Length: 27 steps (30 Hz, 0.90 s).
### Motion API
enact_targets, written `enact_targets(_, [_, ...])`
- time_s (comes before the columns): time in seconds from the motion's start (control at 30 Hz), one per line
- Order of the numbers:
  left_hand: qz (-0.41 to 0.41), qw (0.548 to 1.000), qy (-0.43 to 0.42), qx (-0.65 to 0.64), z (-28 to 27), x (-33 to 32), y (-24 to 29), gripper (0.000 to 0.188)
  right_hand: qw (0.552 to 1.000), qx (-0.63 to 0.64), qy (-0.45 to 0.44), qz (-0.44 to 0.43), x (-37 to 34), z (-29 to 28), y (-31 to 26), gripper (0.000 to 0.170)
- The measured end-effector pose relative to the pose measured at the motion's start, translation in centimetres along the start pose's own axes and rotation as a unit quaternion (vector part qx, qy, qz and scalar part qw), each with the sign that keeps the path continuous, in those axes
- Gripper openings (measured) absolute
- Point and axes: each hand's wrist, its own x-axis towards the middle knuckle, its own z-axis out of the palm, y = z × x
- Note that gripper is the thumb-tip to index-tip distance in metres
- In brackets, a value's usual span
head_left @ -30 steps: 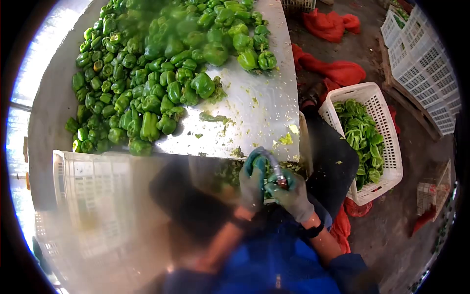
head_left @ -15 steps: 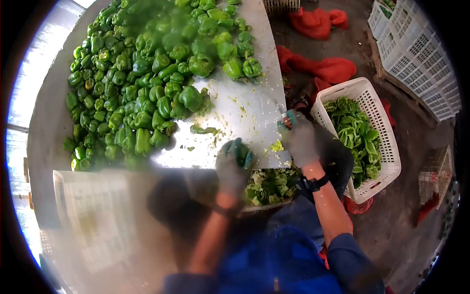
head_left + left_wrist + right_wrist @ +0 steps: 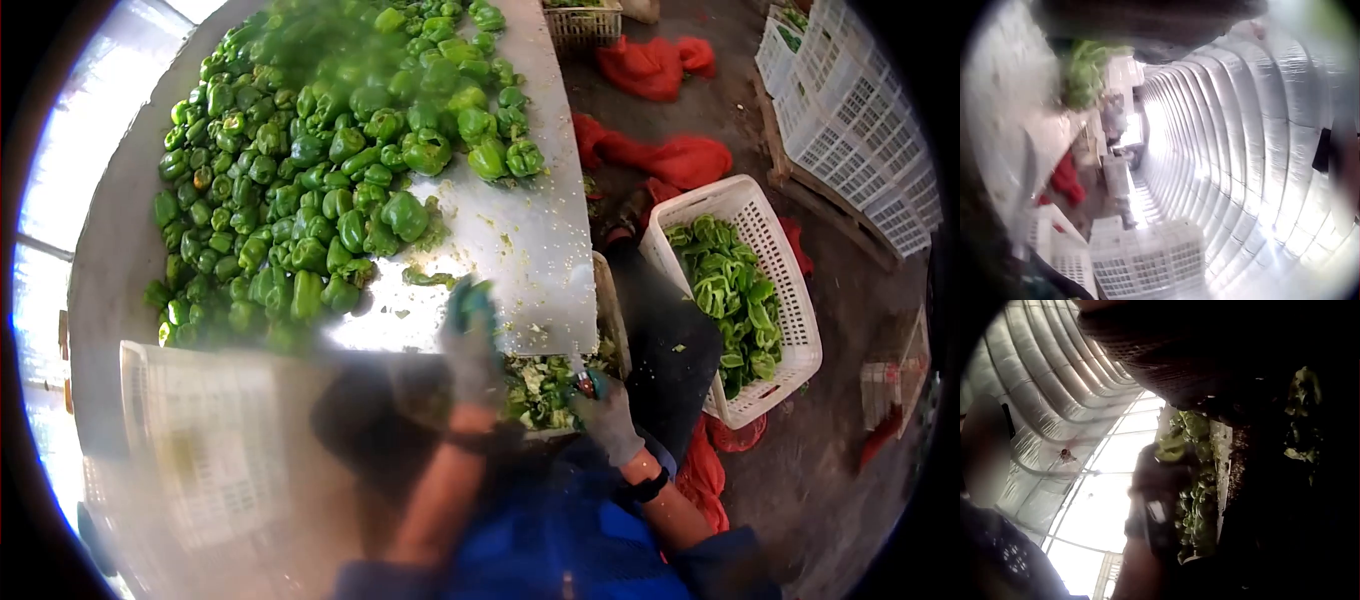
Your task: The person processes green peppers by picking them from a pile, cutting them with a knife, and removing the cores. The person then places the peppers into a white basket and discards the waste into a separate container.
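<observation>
My gloved left hand (image 3: 470, 345) is blurred over the front edge of the metal table. It holds a green bell pepper (image 3: 1171, 450), whose pale green side shows at the fingers in the right wrist view; the glove hides most of it. Lower and to the right, my gloved right hand (image 3: 608, 415) grips a knife (image 3: 582, 379) with a reddish handle, its blade pointing up toward the table edge. Beneath the hands, a bin of pepper scraps (image 3: 530, 390) stands against the table. A large heap of green bell peppers (image 3: 290, 190) covers the table's left and far parts.
The metal table (image 3: 545, 270) carries scattered seeds and bits. At right stands a white crate (image 3: 795, 260) holding green pepper pieces, with red net bags (image 3: 690, 155) near it. Stacked white crates (image 3: 850, 130) rise farther right. Another pale crate (image 3: 190, 430) sits at left, blurred.
Both hands were together at the table edge, then parted. The left moved left with a pepper and has lifted slightly; the right swung out over the table's corner, then came back down over the scrap bin.
</observation>
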Motion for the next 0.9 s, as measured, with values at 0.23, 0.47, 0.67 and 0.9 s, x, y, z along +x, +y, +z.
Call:
enact_targets(0.23, [0.039, 0.964, -0.256, -0.054, 14.0, -1.8, -1.6, 0.061, 0.941, 0.323, 0.086, 0.056, 0.6, 1.5, 11.5, 0.012])
enact_targets(0.47, [0.413, 0.812, 0.056, 0.408, -0.8, 14.8, -0.8, 0.060, 0.993, -0.093, 0.040, -0.059, 1.8, -1.5, 2.2, 0.015])
enact_targets(0.67, [0.192, 0.698, 0.113, 0.681, -13.4, 25.8, -1.6, 0.075, 0.995, -0.087, 0.025, -0.028, 2.8, -1.2, 2.0, 0.017])
enact_targets(0.9, [0.191, 0.772, 0.125, 0.593, -12.8, 21.4, -3.1, 0.057, 0.993, -0.117, 0.001, -0.031, 2.7, -0.5, 2.3, 0.020])
